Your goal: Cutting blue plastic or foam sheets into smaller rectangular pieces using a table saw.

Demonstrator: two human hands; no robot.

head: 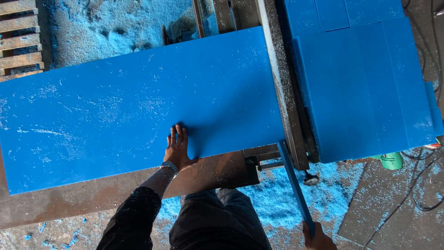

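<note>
A long blue plastic sheet (115, 106) lies flat across a rusty steel saw table (69, 199), dusted with pale shavings. My left hand (177, 149) presses flat on the sheet near its front edge, fingers together, a watch on the wrist. My right hand (319, 238) at the bottom edge grips the near end of a narrow blue strip (293, 185). The strip runs away from me up to the sheet's right end, beside the metal fence rail (282, 88).
Right of the rail lies a stack of cut blue panels (365, 88). Blue sawdust (277, 199) covers the floor below and behind the table. A wooden pallet (21, 37) sits at top left, a green object (392, 160) and black cables (416, 194) at right.
</note>
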